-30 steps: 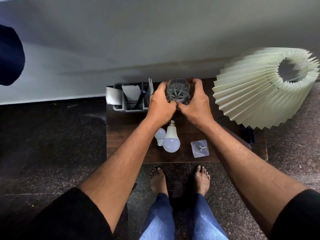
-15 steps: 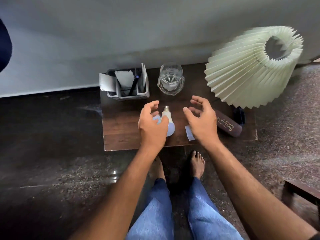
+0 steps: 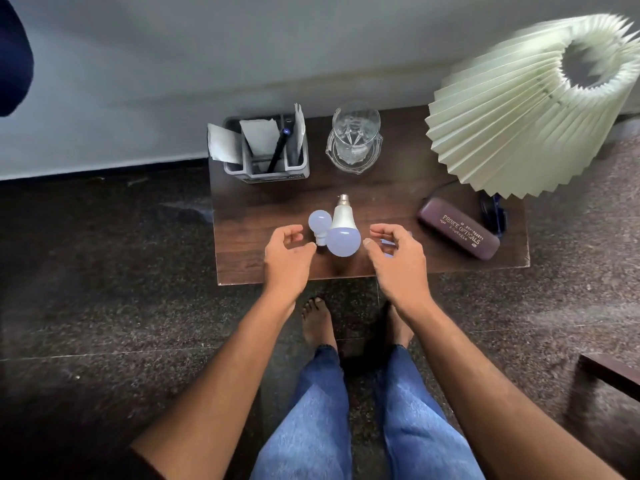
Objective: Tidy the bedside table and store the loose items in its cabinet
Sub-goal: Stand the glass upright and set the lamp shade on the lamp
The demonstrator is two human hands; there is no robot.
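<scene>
Two white bulbs lie side by side on the dark wooden bedside table (image 3: 249,209): a large bulb (image 3: 342,233) and a small bulb (image 3: 319,225) to its left. My left hand (image 3: 287,258) hovers open just left of the small bulb. My right hand (image 3: 398,261) hovers open just right of the large bulb, over a small clear packet (image 3: 387,242) that it mostly hides. A clear glass (image 3: 354,140) stands at the back centre. A maroon spectacle case (image 3: 459,228) lies to the right.
A grey organiser (image 3: 266,157) holding papers and a pen stands at the back left. A pleated cream lampshade (image 3: 530,109) leans over the table's right side, with a dark cable beneath it. My bare feet stand on the speckled floor below the front edge. Another furniture corner (image 3: 609,372) shows lower right.
Both hands let go of the glass, which now stands at the back, and drew back toward the front edge. They now flank the two bulbs, fingers apart.
</scene>
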